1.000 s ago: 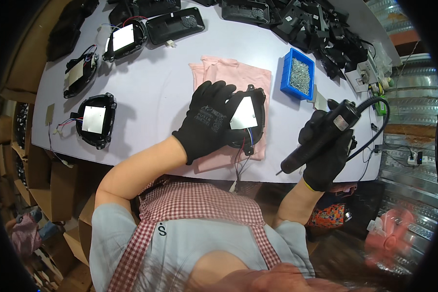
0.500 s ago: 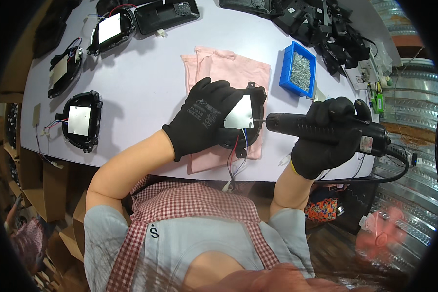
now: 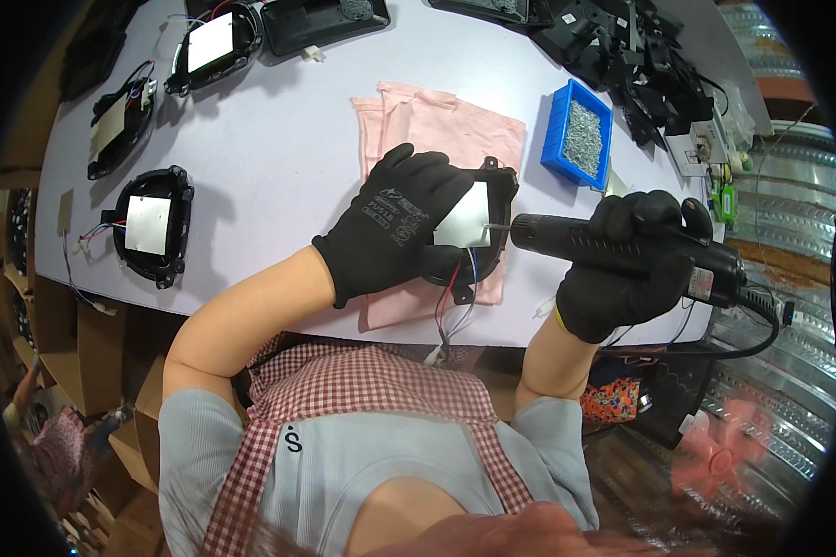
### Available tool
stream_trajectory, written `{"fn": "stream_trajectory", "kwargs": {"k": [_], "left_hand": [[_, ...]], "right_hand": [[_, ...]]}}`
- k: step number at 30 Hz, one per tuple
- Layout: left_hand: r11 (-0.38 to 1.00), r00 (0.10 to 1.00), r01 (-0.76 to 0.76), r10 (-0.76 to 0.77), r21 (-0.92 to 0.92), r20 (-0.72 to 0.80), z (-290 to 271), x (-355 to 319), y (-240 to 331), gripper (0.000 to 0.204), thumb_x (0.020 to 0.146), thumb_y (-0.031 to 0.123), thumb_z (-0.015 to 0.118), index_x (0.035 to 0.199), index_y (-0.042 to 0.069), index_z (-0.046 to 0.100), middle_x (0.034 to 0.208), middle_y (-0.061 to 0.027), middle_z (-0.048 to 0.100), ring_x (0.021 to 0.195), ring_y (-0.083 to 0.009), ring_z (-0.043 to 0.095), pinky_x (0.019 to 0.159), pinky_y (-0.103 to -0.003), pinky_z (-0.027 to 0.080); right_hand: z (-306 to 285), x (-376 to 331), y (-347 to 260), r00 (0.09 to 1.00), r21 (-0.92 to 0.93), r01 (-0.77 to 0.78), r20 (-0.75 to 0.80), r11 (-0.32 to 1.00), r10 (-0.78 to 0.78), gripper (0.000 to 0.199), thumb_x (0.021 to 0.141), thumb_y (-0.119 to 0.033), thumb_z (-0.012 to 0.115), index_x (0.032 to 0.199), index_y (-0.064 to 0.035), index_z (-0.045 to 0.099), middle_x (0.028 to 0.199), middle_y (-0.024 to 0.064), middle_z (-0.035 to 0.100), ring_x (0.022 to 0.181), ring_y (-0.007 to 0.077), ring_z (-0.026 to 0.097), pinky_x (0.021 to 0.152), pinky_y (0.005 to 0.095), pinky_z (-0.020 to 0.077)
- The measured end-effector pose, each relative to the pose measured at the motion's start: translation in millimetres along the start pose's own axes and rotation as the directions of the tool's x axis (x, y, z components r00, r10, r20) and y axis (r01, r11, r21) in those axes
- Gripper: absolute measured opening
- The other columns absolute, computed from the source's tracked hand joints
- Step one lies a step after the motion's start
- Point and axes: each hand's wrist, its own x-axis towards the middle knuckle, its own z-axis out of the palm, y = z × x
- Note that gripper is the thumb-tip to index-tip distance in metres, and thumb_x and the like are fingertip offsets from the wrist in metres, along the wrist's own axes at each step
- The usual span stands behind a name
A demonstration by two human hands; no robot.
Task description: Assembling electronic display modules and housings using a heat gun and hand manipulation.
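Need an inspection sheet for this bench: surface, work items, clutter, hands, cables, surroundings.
Surface: pale table; pink cloth under the worked unit.
Work items: black housing with silver plate; electric screwdriver, bit at the plate's right edge, contact unclear.
Clutter: three similar units at left; blue bin of small fasteners and black parts heap at right.
Hands: both gloved; left hand on the housing, right hand grips the screwdriver.
Cables: coloured wires from the housing toward the near edge; black cord from the screwdriver.
Surroundings: cardboard boxes left, red fan lower right.
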Motion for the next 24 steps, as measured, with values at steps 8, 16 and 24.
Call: {"fn": "stream_trajectory", "kwargs": {"k": [8, 16, 24], "left_hand": [[0.999, 1.0, -0.001, 0.001, -0.04, -0.017, 1, 0, -1, 0.071, 0.073, 0.038, 0.075, 0.129, 0.002, 0.052, 0.12, -0.0178, 0.056, 0.118, -0.0347, 0.049, 0.105, -0.046, 0.036], [0.996, 0.994, -0.085, 0.084, -0.018, -0.064, 3, 2, -4, 0.069, 0.071, 0.039, 0.076, 0.125, 0.003, 0.051, 0.113, -0.0142, 0.055, 0.114, -0.0318, 0.049, 0.107, -0.046, 0.031], [0.994, 0.997, -0.013, 0.021, -0.105, 0.074, -1, 6, 0, 0.064, 0.071, 0.038, 0.076, 0.119, 0.003, 0.052, 0.112, -0.015, 0.055, 0.112, -0.0323, 0.05, 0.107, -0.049, 0.031]], "right_hand": [[-3, 0, 3, 0.999, 0.02, 0.014, 0.048, 1.0, -0.015, 0.043, 0.092, -0.033, 0.06, 0.125, -0.0086, 0.047, 0.095, 0.0115, 0.062, 0.066, 0.0178, 0.054, 0.059, 0.0319, 0.0454], [3, 31, 5, 0.863, -0.059, -0.128, 0.485, 0.99, 0.141, 0.049, 0.086, -0.037, 0.066, 0.121, -0.0066, 0.049, 0.09, 0.0105, 0.056, 0.065, 0.015, 0.048, 0.055, 0.0302, 0.0397], [11, 25, 4, 0.871, -0.032, -0.145, 0.469, 0.989, 0.143, 0.039, 0.086, -0.027, 0.07, 0.109, -0.0047, 0.047, 0.067, 0.0044, 0.045, 0.049, 0.013, 0.041, 0.044, 0.0301, 0.0327]]}}
